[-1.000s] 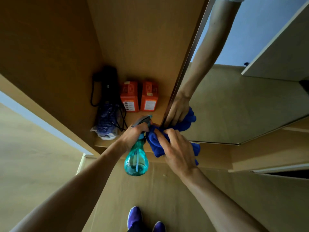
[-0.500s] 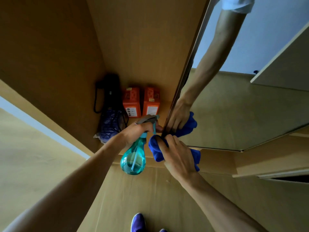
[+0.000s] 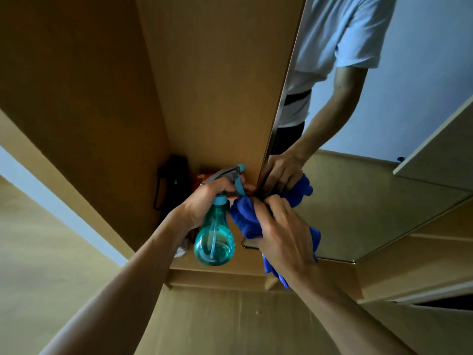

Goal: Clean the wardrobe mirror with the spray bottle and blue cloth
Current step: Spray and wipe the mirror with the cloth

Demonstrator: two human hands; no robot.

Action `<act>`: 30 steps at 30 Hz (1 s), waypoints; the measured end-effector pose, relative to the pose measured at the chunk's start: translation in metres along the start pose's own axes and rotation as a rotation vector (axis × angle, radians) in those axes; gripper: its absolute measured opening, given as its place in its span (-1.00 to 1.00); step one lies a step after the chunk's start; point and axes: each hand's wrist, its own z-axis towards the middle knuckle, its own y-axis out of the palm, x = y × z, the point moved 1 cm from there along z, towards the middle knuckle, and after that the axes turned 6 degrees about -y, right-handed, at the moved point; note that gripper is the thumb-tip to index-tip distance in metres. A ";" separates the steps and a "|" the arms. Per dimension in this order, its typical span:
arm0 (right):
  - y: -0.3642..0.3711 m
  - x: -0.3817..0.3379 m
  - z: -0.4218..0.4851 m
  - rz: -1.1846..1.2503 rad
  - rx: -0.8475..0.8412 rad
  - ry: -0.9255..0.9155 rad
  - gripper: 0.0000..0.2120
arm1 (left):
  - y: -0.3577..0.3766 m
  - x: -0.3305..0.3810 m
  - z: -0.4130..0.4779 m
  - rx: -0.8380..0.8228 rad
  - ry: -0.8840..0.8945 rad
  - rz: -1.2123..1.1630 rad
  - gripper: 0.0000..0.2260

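Blue cloth is sitting bunched against the left edge of the mirror, just above the lower corner of the glass, with a tail hanging down past the wrist. Right hand is gripping it, fingers curled over the wad and pressing it onto the edge; the reflected hand is meeting it in the glass. Left hand is clasping the spray bottle round the neck, nozzle pointing toward the mirror edge, teal body hanging down and tilted. The two hands are working close together, with the bottle just beside the cloth; whether bottle and cloth are touching cannot be told. Against the frame half a second ago: the view is tipping upward, so a white T-shirt is now showing in the reflection where only a sleeve edge was, and the shoe at the bottom edge is no longer appearing. The bottle head is now covering most of the orange boxes at the back of the wardrobe; the black object beside them is remaining visible. Both grips are staying unchanged.
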 end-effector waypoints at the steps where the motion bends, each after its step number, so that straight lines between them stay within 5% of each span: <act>1: -0.009 -0.001 0.005 0.002 0.005 0.002 -0.50 | 0.001 0.009 -0.003 -0.016 0.004 -0.001 -0.75; 10: -0.098 -0.002 0.063 -0.095 0.142 0.010 -0.48 | 0.020 0.102 -0.033 -0.034 0.155 -0.013 -0.57; 14: -0.140 -0.005 0.089 -0.129 0.186 0.042 -0.44 | 0.031 0.146 -0.049 -0.081 0.283 0.006 -0.82; 30: -0.270 -0.004 0.182 -0.281 0.402 0.006 -0.57 | 0.074 0.301 -0.117 -0.240 0.488 -0.008 -0.86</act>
